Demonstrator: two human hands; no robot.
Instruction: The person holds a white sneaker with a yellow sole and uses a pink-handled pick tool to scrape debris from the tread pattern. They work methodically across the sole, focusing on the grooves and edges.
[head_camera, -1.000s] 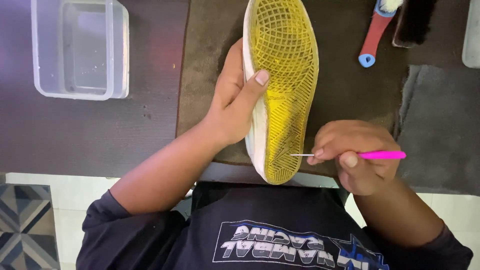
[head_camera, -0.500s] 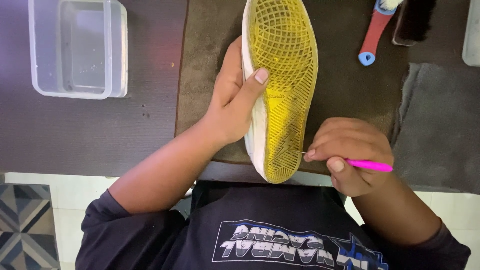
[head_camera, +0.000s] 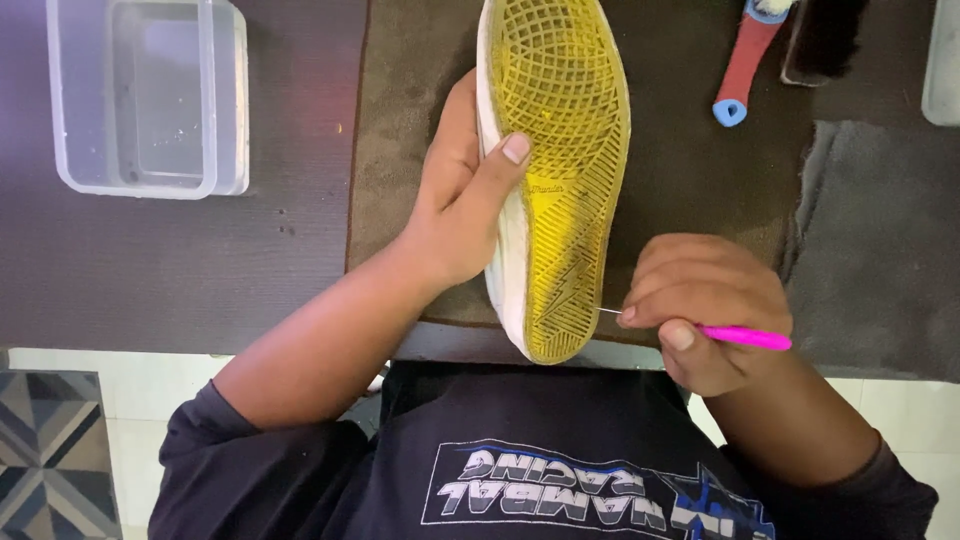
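One shoe (head_camera: 560, 170) shows, turned sole up, its yellow tread facing the camera. Two hands are in view: the left hand (head_camera: 460, 195) and the right hand (head_camera: 705, 310). There is one pink-handled pick (head_camera: 745, 337) with a thin metal tip. One clear plastic tub (head_camera: 150, 95) sits on the bench (head_camera: 180, 270). One brown mat (head_camera: 400, 130) lies there, and one grey cloth (head_camera: 880, 250). Brushes number two (one red-handled brush (head_camera: 745, 60), one dark-bristled brush (head_camera: 825, 40), both cut off by the top edge).

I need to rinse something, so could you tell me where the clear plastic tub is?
In the head view, the clear plastic tub sits at the upper left on the dark table, left of the brown mat and beyond the left hand.
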